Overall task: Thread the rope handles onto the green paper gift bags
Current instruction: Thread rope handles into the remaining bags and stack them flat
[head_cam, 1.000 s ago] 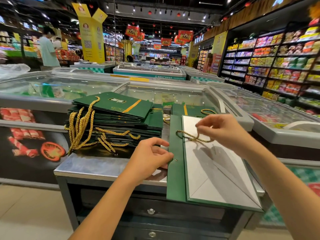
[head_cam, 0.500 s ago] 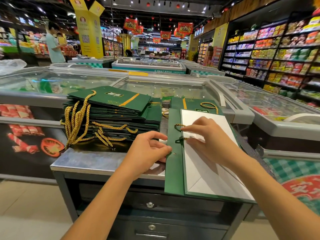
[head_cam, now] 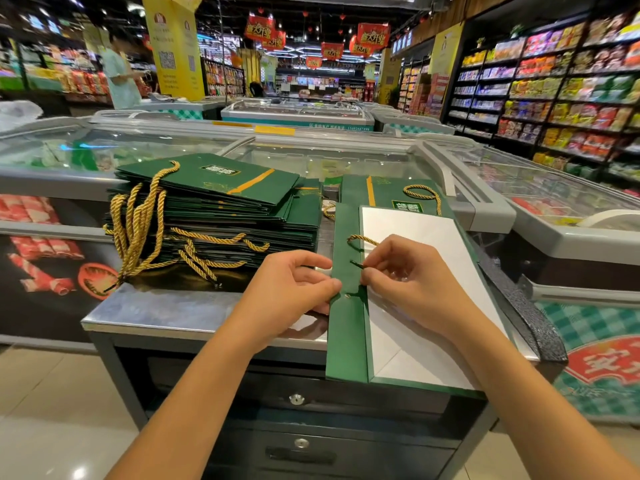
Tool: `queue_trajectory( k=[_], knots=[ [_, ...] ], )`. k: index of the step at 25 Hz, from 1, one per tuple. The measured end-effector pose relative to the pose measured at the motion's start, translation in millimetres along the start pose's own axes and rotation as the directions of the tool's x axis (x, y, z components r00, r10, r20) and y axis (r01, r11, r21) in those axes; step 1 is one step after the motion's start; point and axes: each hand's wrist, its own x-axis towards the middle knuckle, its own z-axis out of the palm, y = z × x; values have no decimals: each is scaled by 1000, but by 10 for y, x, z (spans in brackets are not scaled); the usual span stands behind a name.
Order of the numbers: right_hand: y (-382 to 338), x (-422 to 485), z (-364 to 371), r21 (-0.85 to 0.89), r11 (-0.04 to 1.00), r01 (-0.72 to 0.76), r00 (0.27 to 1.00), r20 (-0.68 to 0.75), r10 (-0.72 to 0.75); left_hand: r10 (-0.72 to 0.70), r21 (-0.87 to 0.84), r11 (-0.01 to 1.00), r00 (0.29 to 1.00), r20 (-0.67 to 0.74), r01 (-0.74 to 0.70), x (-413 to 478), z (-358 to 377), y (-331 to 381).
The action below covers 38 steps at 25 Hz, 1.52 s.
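Several glass-lidded freezers (head_cam: 329, 161) fill the far side. Steel counter (head_cam: 156, 310), dull scuffed top, sits near centre. On its left is a tall stack (head_cam: 214, 216) of flat matte green paper bags, with twisted gold cords (head_cam: 138, 223) hanging off the left side. One bag (head_cam: 391, 379) lies flat on the right, its near end overhanging the counter. Its white inner panel (head_cam: 433, 244) faces up, with a narrow green flap (head_cam: 346, 341) along its left. The left hand (head_cam: 287, 296) pinches the flap's left edge, just beside a small round eyelet (head_cam: 347, 296). The right hand (head_cam: 412, 282) pinches the dark stiff tip of the rope (head_cam: 362, 239) over the flap. The rope is gold and twisted, and arcs in a short loop from the flap's far part to the right fingers.
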Motion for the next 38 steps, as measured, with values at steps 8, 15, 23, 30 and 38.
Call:
queue_trajectory(
  k=[8, 15, 23, 30, 38],
  knots=[
    [-20, -68, -51, 74, 997, -13, 995, 96, 6, 39, -88, 996, 993, 113, -29, 3, -36, -39],
    [-45, -86, -52, 64, 996, -56, 989, 142, 47, 111, -7, 994, 985, 130, -111, 7, -53, -88],
    [-28, -84, -45, 76, 996, -42, 985, 167, 29, 174, 34, 983, 978, 119, -179, 36, -81, -170],
    [45, -58, -55, 52, 996, 77, 981, 172, -85, 180, 52, 981, 975, 131, -188, 18, -74, -123],
    [105, -21, -46, 3, 984, 178, 945, 278, -172, 182, 138, 969, 970, 159, -204, -12, -47, -87]
  ],
)
